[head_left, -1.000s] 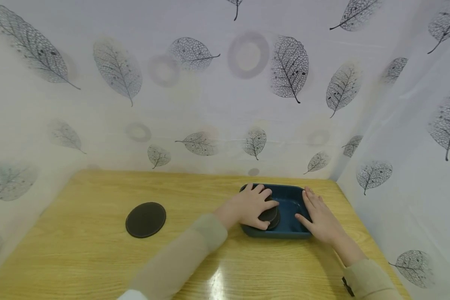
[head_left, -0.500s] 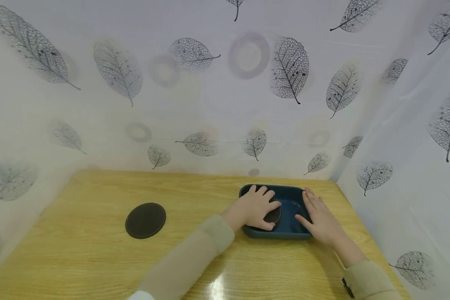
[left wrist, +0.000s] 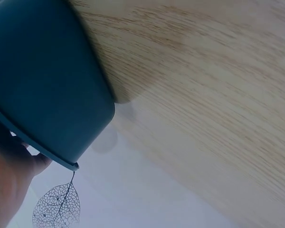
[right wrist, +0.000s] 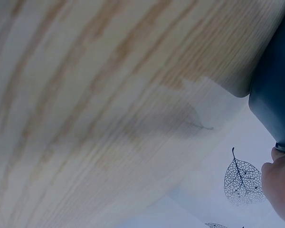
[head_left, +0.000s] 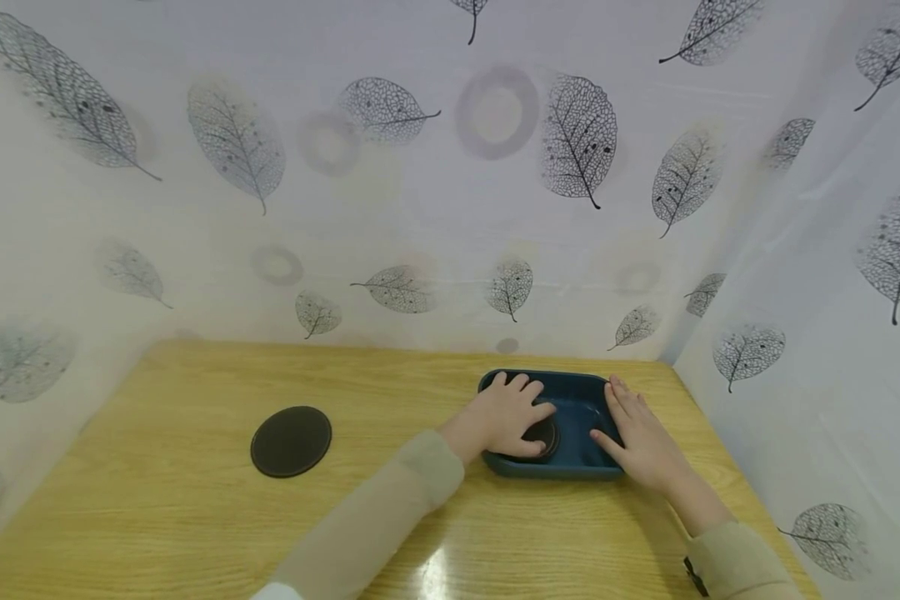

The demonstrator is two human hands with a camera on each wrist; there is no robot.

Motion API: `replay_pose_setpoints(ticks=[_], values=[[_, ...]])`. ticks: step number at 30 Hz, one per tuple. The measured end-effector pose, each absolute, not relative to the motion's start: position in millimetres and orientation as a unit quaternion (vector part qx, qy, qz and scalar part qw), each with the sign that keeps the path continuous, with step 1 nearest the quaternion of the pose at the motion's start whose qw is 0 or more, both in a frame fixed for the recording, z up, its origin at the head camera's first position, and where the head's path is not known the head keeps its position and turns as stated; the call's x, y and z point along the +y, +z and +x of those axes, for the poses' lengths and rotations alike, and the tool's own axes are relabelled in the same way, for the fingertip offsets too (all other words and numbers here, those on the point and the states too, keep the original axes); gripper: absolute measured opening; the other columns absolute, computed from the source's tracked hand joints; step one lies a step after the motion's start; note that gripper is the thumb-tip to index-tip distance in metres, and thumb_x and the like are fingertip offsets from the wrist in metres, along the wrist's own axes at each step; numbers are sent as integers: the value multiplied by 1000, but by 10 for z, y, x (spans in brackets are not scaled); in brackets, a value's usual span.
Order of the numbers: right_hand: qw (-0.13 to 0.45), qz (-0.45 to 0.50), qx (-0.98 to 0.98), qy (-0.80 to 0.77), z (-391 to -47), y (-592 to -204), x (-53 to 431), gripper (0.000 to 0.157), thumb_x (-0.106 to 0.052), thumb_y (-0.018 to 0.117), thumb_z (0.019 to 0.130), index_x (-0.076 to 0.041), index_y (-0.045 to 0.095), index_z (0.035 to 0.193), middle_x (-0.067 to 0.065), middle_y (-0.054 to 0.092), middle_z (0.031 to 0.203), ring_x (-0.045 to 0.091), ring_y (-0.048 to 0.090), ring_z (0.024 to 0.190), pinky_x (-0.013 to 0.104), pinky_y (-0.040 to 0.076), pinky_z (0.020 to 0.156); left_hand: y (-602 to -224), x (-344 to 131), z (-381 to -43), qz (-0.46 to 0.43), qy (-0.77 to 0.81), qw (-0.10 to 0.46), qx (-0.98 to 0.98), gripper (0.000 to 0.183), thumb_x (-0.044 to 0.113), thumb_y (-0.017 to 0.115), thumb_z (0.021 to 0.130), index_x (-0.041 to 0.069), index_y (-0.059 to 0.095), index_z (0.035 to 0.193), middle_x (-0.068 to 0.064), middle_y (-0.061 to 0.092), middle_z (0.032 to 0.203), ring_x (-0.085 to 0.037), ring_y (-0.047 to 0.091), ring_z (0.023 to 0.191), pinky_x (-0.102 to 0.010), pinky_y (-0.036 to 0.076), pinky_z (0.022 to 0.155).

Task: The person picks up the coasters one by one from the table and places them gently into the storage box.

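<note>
A blue rectangular tray (head_left: 581,471) sits on the right part of the wooden table. Inside its left half lies a dark round coaster (head_left: 549,433), with a second edge showing beneath it. My left hand (head_left: 506,417) reaches over the tray's left side and holds the coaster from above, fingers spread and thumb at its near side; the palm hides much of it. Fingers straight, my right hand (head_left: 645,442) rests on the tray's right rim, thumb inside. Each wrist view shows the tray's outer wall (left wrist: 47,80). Another dark round coaster (head_left: 291,442) lies flat at the table's left.
The wooden table (head_left: 195,525) reaches back to a pale curtain (head_left: 420,200) printed with leaves. More of that curtain hangs close along the table's right edge.
Over the tray, my left hand has shifted slightly right and then back left, and the coaster edges under it line up more closely. The right hand has stayed still.
</note>
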State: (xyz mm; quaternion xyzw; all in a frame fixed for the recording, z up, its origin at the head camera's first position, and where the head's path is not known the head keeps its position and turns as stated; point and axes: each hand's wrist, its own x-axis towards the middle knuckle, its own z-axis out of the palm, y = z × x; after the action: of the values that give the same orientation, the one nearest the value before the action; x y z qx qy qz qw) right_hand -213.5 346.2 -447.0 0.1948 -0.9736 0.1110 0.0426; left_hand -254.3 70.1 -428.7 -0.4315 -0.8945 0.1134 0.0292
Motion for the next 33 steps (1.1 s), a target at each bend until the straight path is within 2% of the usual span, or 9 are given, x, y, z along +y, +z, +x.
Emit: replay_pose_setpoints(ticks=[12,21,33], values=[[34,193,-974,111,-2106,-4436,3453,85,-41,61,107,12,25,163,33,18,173,51,21,160,67,20,127,-4187,531,-2443,-438,105,52,-891,61,65,43,106,36,43,161,-3,43,163,-25,44,149,-50,44,118],[35,199,-972,119,-2092,-4439,3449,86,-43,59,107,13,24,163,33,17,173,50,20,160,64,17,130,-4188,262,-2324,-438,81,59,-893,60,59,48,107,32,46,160,-6,44,163,-27,44,148,-51,43,117],[30,197,-973,118,-2086,-4434,3444,86,-42,59,107,12,24,163,33,18,173,51,20,160,65,17,129,-4218,-163,-2260,-427,28,58,-902,62,55,55,104,25,51,158,-11,47,162,-33,45,150,-59,42,119]])
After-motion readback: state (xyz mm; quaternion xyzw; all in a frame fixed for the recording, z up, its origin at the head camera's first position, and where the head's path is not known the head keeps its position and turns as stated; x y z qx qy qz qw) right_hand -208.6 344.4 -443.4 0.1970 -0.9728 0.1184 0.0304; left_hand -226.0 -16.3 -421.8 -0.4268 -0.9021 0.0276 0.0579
